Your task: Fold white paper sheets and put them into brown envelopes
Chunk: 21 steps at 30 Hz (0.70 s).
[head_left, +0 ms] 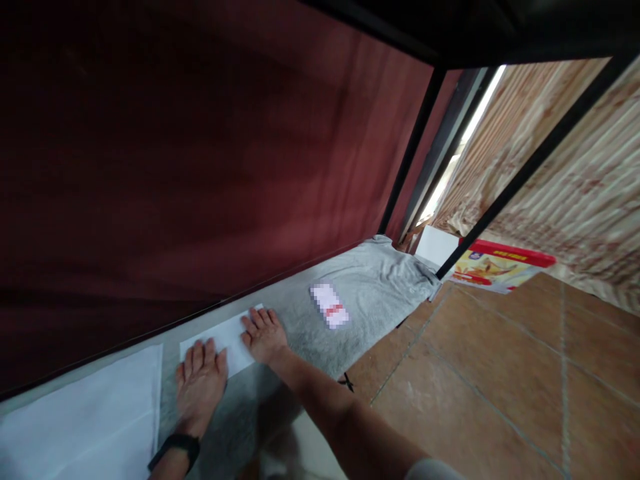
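Note:
My left hand [200, 381] lies flat, fingers stretched out, on the near end of a folded white paper [224, 335]. My right hand [263, 335] presses flat on the paper's far end, fingers together and extended. The paper rests on a grey cloth [370, 293] spread over the floor beside a dark red curtain [200, 167]. A black band circles my left wrist.
A larger white sheet [100, 420] lies to the left. A small blurred card [329, 305] sits on the cloth further along. A red and yellow box [495, 267] and a white box stand by black frame bars. Brown floor tiles [500, 373] fill the right.

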Available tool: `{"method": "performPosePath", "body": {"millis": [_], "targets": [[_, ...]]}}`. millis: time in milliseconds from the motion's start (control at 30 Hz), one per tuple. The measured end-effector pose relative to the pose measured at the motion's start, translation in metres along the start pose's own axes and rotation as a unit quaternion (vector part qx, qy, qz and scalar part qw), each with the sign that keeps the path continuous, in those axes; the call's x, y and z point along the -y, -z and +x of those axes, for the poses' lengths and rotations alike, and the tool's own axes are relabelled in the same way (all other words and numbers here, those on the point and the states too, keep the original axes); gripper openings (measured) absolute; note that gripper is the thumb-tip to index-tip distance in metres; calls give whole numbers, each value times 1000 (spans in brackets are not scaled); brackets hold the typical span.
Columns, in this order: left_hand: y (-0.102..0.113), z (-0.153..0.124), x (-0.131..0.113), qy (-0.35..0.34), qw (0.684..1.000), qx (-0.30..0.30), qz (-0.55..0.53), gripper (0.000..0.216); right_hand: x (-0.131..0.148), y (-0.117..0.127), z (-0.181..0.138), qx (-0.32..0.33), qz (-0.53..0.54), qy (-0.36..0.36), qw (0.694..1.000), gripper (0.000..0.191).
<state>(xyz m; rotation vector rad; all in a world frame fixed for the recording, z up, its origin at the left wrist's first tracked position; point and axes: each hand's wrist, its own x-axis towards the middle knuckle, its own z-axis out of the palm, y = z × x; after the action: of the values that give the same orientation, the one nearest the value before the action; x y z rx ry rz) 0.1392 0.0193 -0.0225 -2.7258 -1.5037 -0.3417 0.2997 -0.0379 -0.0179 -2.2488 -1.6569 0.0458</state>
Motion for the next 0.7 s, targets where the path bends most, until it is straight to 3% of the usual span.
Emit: {"method": "performPosePath", "body": {"millis": [200,367,533,700], "targets": [[4,-22,-7,-10,1000,16,15,58,2,5,1,6,1,-7,1000,49],[2,-24,-4,-21,1000,-4,21,57,30,6,17,24,0,-31,999,49],[3,-27,-2,-46,998,0,32,57,60,-10,22,14,48,45,998,45],[9,-26,-6,-44,998,4,39,55,41,-14,16,16,37,29,999,47]]}}
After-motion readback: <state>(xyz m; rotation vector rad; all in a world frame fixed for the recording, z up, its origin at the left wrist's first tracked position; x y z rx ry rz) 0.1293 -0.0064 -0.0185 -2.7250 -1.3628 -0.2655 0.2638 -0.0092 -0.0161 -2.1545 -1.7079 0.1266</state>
